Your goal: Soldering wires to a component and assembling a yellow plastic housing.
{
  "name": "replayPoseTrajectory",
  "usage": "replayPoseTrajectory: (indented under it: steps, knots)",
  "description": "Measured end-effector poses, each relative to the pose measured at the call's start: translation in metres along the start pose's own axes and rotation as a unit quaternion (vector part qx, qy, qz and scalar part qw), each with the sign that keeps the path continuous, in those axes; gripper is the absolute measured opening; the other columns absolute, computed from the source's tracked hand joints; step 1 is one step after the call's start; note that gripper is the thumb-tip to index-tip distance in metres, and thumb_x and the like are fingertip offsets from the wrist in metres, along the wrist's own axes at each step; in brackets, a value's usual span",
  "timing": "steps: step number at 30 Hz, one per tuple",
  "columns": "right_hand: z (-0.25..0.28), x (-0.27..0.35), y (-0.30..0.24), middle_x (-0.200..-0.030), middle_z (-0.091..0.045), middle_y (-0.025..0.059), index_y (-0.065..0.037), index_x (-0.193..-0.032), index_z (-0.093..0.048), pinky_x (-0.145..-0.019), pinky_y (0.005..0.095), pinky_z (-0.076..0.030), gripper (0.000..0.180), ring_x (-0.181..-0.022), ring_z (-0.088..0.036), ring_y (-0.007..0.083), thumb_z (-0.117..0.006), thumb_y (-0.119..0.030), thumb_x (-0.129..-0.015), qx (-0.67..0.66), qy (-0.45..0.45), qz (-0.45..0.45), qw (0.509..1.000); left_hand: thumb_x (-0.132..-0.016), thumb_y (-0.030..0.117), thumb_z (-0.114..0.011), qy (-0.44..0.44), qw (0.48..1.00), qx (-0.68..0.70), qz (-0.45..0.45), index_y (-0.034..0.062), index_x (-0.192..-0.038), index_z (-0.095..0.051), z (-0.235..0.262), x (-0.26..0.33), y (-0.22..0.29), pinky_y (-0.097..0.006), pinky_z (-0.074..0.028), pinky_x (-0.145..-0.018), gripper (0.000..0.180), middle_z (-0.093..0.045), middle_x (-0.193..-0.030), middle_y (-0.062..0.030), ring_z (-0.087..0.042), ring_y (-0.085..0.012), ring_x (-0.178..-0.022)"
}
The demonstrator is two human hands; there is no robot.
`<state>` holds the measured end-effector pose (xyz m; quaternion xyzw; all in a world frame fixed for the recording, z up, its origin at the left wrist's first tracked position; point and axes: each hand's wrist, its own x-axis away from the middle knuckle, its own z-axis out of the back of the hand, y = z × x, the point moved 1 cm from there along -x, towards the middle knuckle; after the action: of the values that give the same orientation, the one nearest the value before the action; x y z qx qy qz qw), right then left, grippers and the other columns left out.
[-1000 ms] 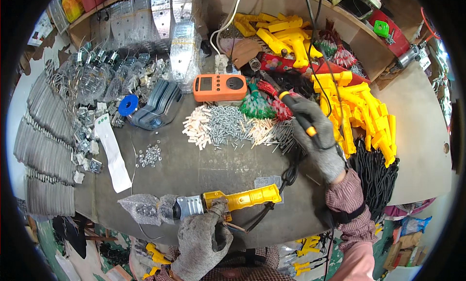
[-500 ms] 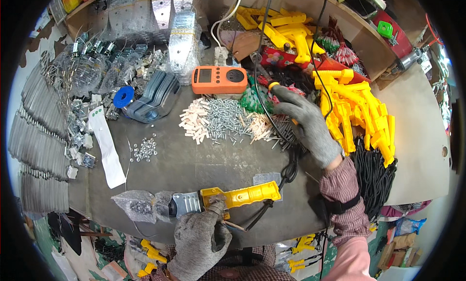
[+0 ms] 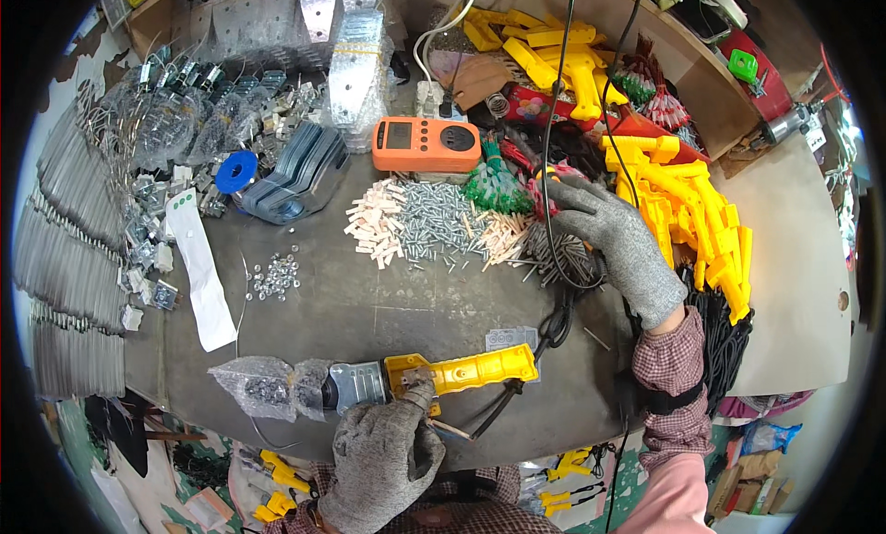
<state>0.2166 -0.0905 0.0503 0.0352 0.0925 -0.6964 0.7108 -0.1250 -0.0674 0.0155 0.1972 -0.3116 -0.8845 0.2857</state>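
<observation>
**Kid:** Gloves on both hands! What does the left hand (image 3: pixel 383 460) hold?

**Helper:** It grips the tool (image 3: pixel 434 377), yellow with a grey metal front. The tool lies flat at the near edge of the table (image 3: pixel 369 303), and the fingers are closed on its middle from below.

**Kid:** Is it heavy?

**Helper:** I think a bit. The body looks like hard plastic, so it will not bend. The metal end likely weighs more, so hold it near the middle, where the hand is now. The glove should help it not slip.

**Kid:** And the right hand (image 3: pixel 614 243)?

**Helper:** It is far back, by the yellow parts (image 3: pixel 692 211). A thin black cord (image 3: pixel 552 119) runs down to it. The fingers curl a little over something, but I cannot tell if they pinch the cord or just rest there.

**Kid:** Is the cord stiff?

**Helper:** No, it looks soft and floppy. It may snag on the screws (image 3: pixel 443 225) and the pegs (image 3: pixel 374 229).

**Kid:** What is hard to see?

**Helper:** The palm hides what the right hand touches. The left glove covers the tool's underside. A clear bag (image 3: pixel 263 386) touches the metal end, and I cannot make out what is inside. Where the cord ends is hidden too.
</observation>
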Motion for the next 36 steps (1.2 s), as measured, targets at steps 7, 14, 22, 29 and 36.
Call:
replayPoseTrajectory:
  steps: [7,14,22,29,36]
  knots:
    - [0.003,0.005,0.003,-0.141,-0.061,0.0138,-0.003,-0.103,-0.07,-0.111,0.0432,-0.046,0.026,-0.133,-0.055,0.0375,-0.06,0.002,-0.08,0.004,0.028,0.042,0.999,-0.071,0.001,-0.072,0.021,1.0,-0.006,-0.016,0.0012,-0.129,-0.064,-0.002,0.0,-0.001,-0.043,-0.05,-0.083,0.058,-0.071,-0.09,-0.0087,-0.066,-0.0303,-0.08]
    - [-0.025,0.002,0.017,-0.138,-0.062,0.0224,-0.003,-0.109,-0.069,-0.108,0.0396,-0.046,0.026,-0.13,-0.06,0.0352,-0.064,0.0,-0.084,-0.271,0.191,-0.097,0.938,-0.071,0.001,-0.072,0.032,0.999,-0.005,-0.019,0.0004,-0.126,-0.064,-0.002,0.001,-0.001,-0.044,-0.05,-0.082,0.055,-0.07,-0.089,-0.0089,-0.066,-0.0301,-0.079]
    - [-0.054,0.022,0.02,-0.125,-0.067,0.0152,0.0,-0.122,-0.062,-0.102,0.0332,-0.052,0.032,-0.118,-0.065,0.0233,-0.065,0.001,-0.09,-0.584,0.351,-0.232,0.695,-0.071,-0.001,-0.071,0.028,0.999,-0.001,-0.018,0.0005,-0.126,-0.064,-0.003,0.0,0.0,-0.044,-0.05,-0.082,0.056,-0.07,-0.089,-0.0084,-0.065,-0.0298,-0.079]
    - [-0.05,0.012,0.024,-0.106,-0.072,0.0182,0.007,-0.123,-0.056,-0.081,0.0314,-0.063,0.036,-0.091,-0.074,0.0234,-0.065,-0.02,-0.101,-0.55,0.385,-0.333,0.662,-0.07,-0.001,-0.071,0.02,0.999,-0.022,-0.027,-0.0013,-0.126,-0.063,-0.002,0.001,-0.002,-0.044,-0.049,-0.081,0.056,-0.07,-0.089,-0.0093,-0.065,-0.0308,-0.08]
    - [-0.054,0.001,0.027,-0.102,-0.074,0.0159,0.006,-0.108,-0.064,-0.074,0.0288,-0.061,0.03,-0.083,-0.074,0.0197,-0.062,-0.023,-0.102,-0.573,0.392,-0.283,0.662,-0.07,0.001,-0.071,0.02,0.999,-0.003,-0.031,-0.0001,-0.127,-0.063,-0.001,-0.001,0.0,-0.043,-0.049,-0.082,0.057,-0.069,-0.089,-0.0088,-0.065,-0.0304,-0.08]
